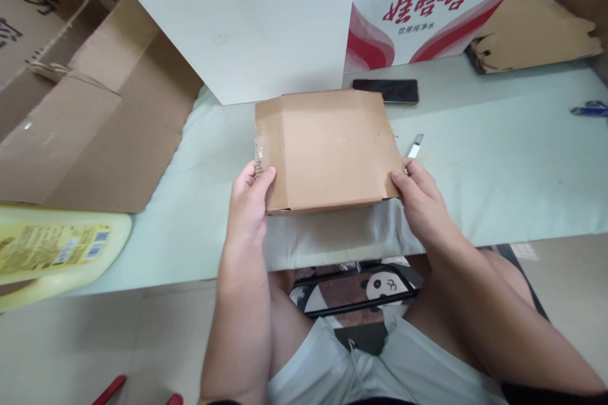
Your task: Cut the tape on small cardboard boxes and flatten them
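Fingers (266,181) of the left hand (247,205) and right hand (422,199) were clasped on opposite ends of the cardboard (335,145), its long axis held crosswise between them (neither hand nearer).

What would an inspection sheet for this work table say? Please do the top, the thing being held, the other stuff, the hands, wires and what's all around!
Surface: pale green cloth covers it.
Job's things: cardboard piece, with clear tape along its left edge.
Clutter: dark phone just beyond the cardboard; small cutter near the right hand; yellow bottle at left; blue item at the right edge, too little shown to name.
Grip: left hand and right hand each hold one side of the cardboard, thumbs on top.
Cables: nothing seen.
Surroundings: white box and red-printed box behind; brown carton at left; torn cardboard at back right.
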Action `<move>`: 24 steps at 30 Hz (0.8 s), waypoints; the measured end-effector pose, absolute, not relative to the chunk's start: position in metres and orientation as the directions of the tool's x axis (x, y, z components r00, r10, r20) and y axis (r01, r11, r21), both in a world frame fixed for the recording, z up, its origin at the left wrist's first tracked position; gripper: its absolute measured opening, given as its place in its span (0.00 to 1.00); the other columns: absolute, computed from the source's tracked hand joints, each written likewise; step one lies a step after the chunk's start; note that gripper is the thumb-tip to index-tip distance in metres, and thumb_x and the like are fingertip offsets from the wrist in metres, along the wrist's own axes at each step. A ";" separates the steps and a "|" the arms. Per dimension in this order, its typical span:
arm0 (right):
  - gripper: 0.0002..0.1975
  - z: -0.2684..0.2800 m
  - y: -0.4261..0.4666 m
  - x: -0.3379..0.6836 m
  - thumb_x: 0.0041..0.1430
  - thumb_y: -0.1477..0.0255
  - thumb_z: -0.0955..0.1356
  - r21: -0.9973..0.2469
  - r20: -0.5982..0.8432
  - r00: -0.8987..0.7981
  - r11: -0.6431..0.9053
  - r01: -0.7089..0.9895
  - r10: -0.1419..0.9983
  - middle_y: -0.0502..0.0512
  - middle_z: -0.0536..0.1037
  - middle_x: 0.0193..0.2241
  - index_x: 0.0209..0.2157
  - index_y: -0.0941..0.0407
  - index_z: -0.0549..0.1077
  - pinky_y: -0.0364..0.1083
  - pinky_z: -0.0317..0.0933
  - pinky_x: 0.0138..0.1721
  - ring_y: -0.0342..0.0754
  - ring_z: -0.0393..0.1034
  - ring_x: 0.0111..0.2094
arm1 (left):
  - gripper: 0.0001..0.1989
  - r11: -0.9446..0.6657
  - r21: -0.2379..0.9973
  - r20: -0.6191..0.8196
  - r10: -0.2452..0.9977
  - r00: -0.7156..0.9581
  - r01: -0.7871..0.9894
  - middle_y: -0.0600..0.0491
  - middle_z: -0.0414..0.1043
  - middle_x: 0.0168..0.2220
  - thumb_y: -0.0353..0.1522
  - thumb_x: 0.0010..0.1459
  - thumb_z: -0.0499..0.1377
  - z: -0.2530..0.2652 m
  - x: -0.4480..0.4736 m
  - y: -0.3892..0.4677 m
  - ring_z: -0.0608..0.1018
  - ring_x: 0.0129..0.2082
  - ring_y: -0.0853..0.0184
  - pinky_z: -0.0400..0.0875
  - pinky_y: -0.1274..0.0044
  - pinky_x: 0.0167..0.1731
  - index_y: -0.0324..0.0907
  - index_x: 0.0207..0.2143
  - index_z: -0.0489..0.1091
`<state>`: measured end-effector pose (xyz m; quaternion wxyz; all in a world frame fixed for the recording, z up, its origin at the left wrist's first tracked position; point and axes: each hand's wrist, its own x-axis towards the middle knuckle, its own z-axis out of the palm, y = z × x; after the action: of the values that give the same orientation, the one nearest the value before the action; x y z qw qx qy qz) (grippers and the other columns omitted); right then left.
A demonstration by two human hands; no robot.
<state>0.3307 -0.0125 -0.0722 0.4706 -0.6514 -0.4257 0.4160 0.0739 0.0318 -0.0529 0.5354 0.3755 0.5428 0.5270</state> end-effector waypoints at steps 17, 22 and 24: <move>0.10 -0.073 -0.012 0.330 0.56 0.60 0.67 -0.972 -0.142 0.306 -0.191 0.138 0.941 0.51 0.74 0.32 0.33 0.51 0.67 0.51 0.62 0.39 0.51 0.67 0.36 | 0.13 0.173 0.974 -0.194 0.971 -0.144 -0.146 0.49 0.82 0.36 0.37 0.51 0.67 -0.053 0.073 0.032 0.84 0.42 0.56 0.80 0.70 0.39 0.43 0.38 0.75; 0.11 -0.072 -0.013 0.330 0.56 0.59 0.66 -0.965 -0.142 0.307 -0.201 0.170 0.941 0.52 0.71 0.32 0.33 0.51 0.66 0.52 0.62 0.39 0.51 0.67 0.37 | 0.12 0.169 0.973 -0.192 0.970 -0.149 -0.157 0.50 0.82 0.36 0.37 0.50 0.68 -0.053 0.074 0.032 0.84 0.41 0.58 0.80 0.72 0.38 0.43 0.38 0.75; 0.11 -0.072 -0.014 0.330 0.56 0.59 0.66 -0.963 -0.138 0.306 -0.200 0.180 0.942 0.52 0.71 0.32 0.34 0.51 0.67 0.52 0.63 0.40 0.52 0.68 0.37 | 0.12 0.166 0.973 -0.191 0.969 -0.157 -0.163 0.51 0.82 0.35 0.36 0.49 0.68 -0.052 0.074 0.032 0.84 0.40 0.59 0.80 0.73 0.36 0.43 0.37 0.76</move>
<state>0.3297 -0.0135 -0.0715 0.4677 -0.6588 -0.4259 0.4072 0.0743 0.0318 -0.0520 0.5340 0.3691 0.5456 0.5300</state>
